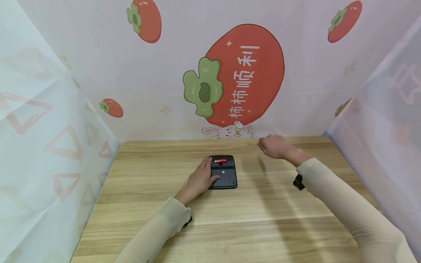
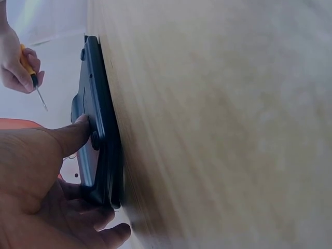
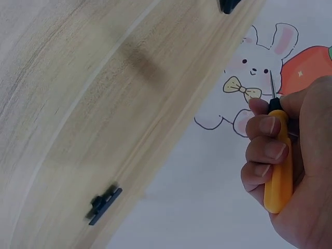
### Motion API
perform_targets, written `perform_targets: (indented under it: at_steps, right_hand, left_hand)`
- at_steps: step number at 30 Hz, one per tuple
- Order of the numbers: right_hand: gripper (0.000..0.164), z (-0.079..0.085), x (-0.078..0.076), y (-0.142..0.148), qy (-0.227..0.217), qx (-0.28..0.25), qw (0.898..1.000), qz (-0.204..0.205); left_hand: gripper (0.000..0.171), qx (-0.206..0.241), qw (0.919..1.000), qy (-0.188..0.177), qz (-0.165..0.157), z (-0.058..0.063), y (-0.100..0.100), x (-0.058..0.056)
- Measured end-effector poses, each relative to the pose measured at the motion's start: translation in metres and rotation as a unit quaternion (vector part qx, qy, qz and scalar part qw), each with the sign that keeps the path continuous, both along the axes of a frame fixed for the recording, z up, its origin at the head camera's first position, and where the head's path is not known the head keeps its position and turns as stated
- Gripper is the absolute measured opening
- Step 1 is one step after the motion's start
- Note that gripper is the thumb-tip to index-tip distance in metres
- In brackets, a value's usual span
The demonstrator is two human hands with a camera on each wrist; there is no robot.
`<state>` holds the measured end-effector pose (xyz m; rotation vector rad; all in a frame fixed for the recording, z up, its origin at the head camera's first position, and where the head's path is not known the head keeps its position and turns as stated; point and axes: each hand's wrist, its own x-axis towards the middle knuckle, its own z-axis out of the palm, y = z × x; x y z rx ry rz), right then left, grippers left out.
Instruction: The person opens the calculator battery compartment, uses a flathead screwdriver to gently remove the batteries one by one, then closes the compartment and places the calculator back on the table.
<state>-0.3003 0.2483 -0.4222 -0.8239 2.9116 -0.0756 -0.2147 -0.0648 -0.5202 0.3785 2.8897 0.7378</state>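
A black calculator [image 1: 227, 181] lies face down on the wooden table, with a red battery [image 1: 220, 160] showing in its back near the far end. My left hand [image 1: 201, 176] holds it by the left side. In the left wrist view the thumb [image 2: 72, 136] presses on the calculator's back [image 2: 98, 98] while the other fingers lie around its edge. Off to the right, my right hand [image 1: 275, 147] is raised near the table's back edge. It grips a screwdriver [image 3: 280, 166] by the yellow handle, the thin metal shaft pointing away from the fist, apart from the calculator.
In the right wrist view a small black plastic piece [image 3: 105, 206] with a tab lies near the table's [image 1: 148, 219] back edge. A printed cloth wall [image 1: 171, 73] with red fruit and a rabbit stands right behind the table. White sheets [image 1: 39, 120] hang on both sides.
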Motion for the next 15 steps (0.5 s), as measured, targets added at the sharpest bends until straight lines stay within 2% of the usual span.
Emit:
perform_targets:
  at_steps: [15]
  right_hand:
    - [0.034,-0.003,0.0,0.02,0.001,-0.004,1.0,-0.023]
  left_hand:
    - [0.084,0.003,1.0,-0.003,0.002,-0.001,0.0,0.0]
